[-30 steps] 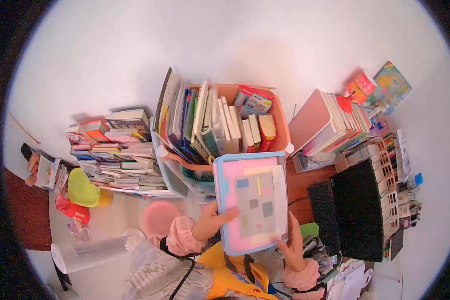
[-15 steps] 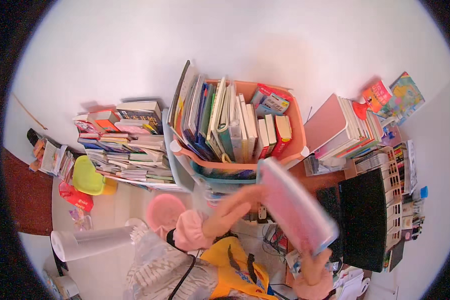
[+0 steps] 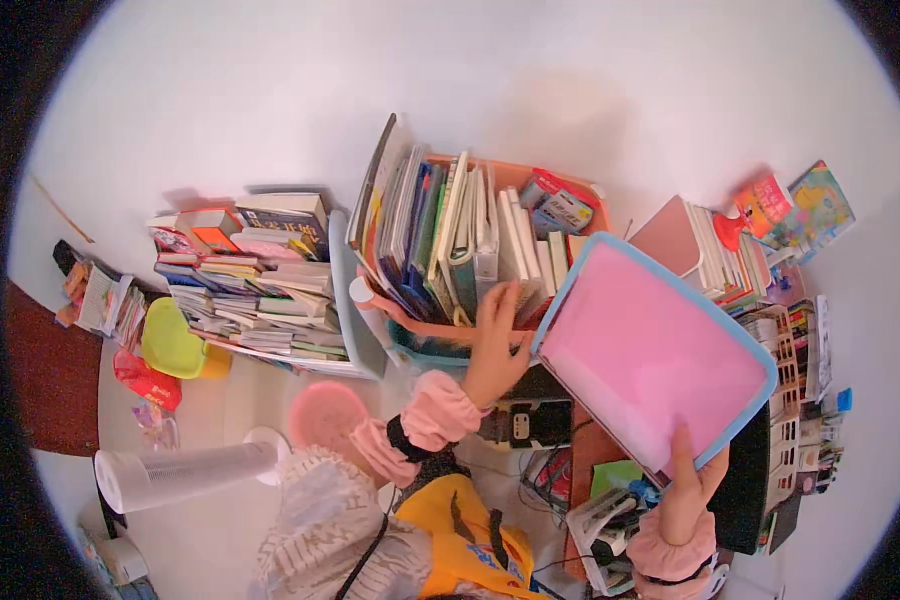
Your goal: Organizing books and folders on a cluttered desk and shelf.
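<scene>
Two hands are busy in the head view, both mine. My right hand [image 3: 688, 490] grips the lower edge of a pink board with a blue rim [image 3: 655, 360], fingers closed on it, holding it tilted just to the right of the orange crate [image 3: 440, 325]. My left hand [image 3: 495, 340] reaches to the crate's front edge, fingers spread loosely among the spines and closed on nothing; its heel touches the board's left corner.

I judge that handling this well means keeping the board clear of the upright books [image 3: 450, 230] while my left hand steadies or parts them, so nothing tips forward out of the crate.

The crate is crammed: thin books and folders stand on edge, leaning left, with a small colourful box [image 3: 560, 205] wedged at the back right. Left of the crate lies a flat stack of books [image 3: 260, 290], beyond it a lime-green stool [image 3: 175, 345]. Right of the crate, behind the board, another pile of books [image 3: 725, 260] leans.
</scene>
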A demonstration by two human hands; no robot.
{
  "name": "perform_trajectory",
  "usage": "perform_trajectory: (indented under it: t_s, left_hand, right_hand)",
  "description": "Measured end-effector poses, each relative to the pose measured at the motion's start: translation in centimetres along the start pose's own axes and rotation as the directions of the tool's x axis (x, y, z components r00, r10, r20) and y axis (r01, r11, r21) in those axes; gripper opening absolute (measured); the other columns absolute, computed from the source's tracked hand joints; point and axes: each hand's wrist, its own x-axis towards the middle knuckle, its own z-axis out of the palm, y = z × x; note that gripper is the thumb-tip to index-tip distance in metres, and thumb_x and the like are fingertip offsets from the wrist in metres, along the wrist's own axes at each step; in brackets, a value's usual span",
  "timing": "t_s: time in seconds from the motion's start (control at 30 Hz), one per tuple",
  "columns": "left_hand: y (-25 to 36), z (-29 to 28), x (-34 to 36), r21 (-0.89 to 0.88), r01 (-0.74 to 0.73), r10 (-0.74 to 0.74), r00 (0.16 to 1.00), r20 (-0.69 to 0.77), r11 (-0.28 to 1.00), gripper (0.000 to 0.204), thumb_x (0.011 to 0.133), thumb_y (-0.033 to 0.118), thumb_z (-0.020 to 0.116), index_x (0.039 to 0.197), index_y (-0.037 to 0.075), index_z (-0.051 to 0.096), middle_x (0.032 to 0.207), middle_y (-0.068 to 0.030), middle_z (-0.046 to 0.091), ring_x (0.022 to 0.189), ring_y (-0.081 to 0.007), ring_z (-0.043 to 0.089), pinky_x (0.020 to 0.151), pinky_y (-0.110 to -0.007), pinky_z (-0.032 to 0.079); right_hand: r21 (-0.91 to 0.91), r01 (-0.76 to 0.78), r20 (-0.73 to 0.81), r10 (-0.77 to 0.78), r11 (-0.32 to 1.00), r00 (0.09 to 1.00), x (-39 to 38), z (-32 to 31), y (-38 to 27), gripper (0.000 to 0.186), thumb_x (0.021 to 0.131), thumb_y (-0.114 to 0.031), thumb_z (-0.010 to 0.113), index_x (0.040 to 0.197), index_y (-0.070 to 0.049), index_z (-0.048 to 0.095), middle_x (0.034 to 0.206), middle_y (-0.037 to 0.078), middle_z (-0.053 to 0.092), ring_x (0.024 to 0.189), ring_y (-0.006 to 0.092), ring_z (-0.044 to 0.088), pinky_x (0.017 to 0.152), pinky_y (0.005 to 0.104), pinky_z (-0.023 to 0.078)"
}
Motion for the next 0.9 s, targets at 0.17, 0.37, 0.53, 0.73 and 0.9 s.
perform_trajectory:
  t_s: [0.17,0.37,0.53,0.73,0.9]
  left_hand:
    - [-0.3,0.7,-0.1,0.083,-0.017,0.017,1.000,0.001,0.996,0.073,0.071,-0.004,0.056,0.138,0.004,0.026,0.131,-0.0193,0.029,0.118,-0.0379,0.033,0.098,-0.039,0.031]
    - [-2.1,2.3,-0.9,-0.079,0.009,-0.008,1.000,0.017,0.997,0.072,0.073,-0.002,0.056,0.137,0.005,0.027,0.142,-0.0227,0.016,0.129,-0.0429,0.022,0.102,-0.041,0.028]
    - [-2.6,2.4,-1.0,-0.028,-0.020,0.021,0.998,0.052,0.999,0.070,0.073,-0.001,0.056,0.137,0.006,0.028,0.143,-0.0248,0.012,0.130,-0.0434,0.019,0.103,-0.041,0.026]
    - [-3.0,2.6,-1.4,0.098,-0.051,0.045,0.997,0.068,0.994,0.063,0.074,-0.001,0.054,0.133,0.002,0.031,0.134,-0.0254,0.026,0.122,-0.0441,0.030,0.100,-0.043,0.030]
    - [-2.8,1.9,-1.1,0.124,-0.087,0.076,0.993,0.091,0.988,0.063,0.073,-0.003,0.054,0.131,-0.002,0.031,0.125,-0.0242,0.037,0.115,-0.0418,0.036,0.097,-0.045,0.032]
  right_hand:
    - [0.055,0.082,0.066,-0.085,0.995,0.994,1.5,2.1,-0.8,0.049,0.083,-0.007,0.061,0.127,0.002,0.041,0.117,0.011,0.053,0.103,0.0170,0.049,0.090,0.0309,0.038]
    - [-0.009,0.246,0.150,-0.242,0.969,0.959,3.2,4.8,-2.6,0.036,0.085,-0.005,0.056,0.119,0.004,0.046,0.110,0.006,0.054,0.098,0.0125,0.049,0.087,0.0252,0.037]
    - [-0.141,0.326,0.243,-0.286,0.935,0.927,5.3,6.5,-4.6,0.041,0.085,-0.008,0.056,0.123,0.003,0.042,0.111,0.012,0.056,0.099,0.0146,0.050,0.088,0.0281,0.039]
    - [-0.187,0.541,0.376,-0.449,0.820,0.811,8.7,8.9,-6.6,0.045,0.084,-0.011,0.054,0.124,0.004,0.040,0.103,0.021,0.058,0.092,0.0246,0.058,0.083,0.0319,0.043]
    - [-0.319,0.652,0.536,-0.436,0.688,0.723,10.8,12.4,-8.6,0.036,0.078,-0.011,0.053,0.108,0.007,0.044,0.088,0.029,0.058,0.086,0.0461,0.056,0.077,0.0454,0.044]
